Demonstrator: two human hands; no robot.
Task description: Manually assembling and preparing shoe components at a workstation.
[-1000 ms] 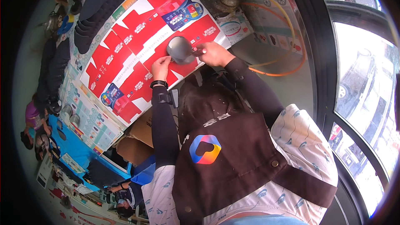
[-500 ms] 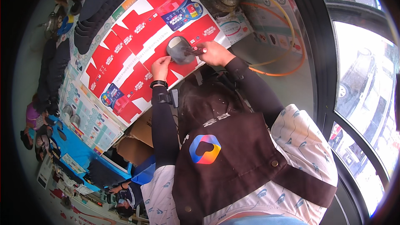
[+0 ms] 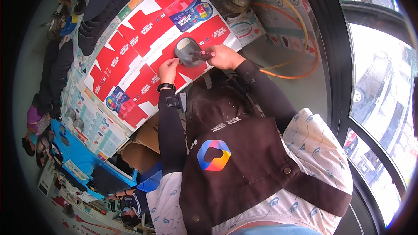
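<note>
A dark grey rounded piece (image 3: pixel 185 48) with a pale patch at its far end lies on a red-and-white printed card sheet (image 3: pixel 150 43); I cannot make out its exact kind. At its left edge, my left hand (image 3: pixel 167 71) is closed in a pinch, and what the fingertips hold is hard to see. To the right of the piece, my right hand (image 3: pixel 224 57) grips a slim dark tool (image 3: pixel 203 55) with a pinkish end. The tool lies across the piece's right side, its tip hard to distinguish against the grey.
Stacked black insole-shaped pieces (image 3: pixel 98 11) lie at the table's far left. A stained metal object (image 3: pixel 237 0) stands at the far right, with orange hoses (image 3: pixel 300 21) looping beside it. A glass door (image 3: pixel 344 61) is at right; cardboard boxes (image 3: pixel 139 154) sit below the table's left.
The tool in my right hand has tilted slightly. My left hand and the grey piece stay almost where they were.
</note>
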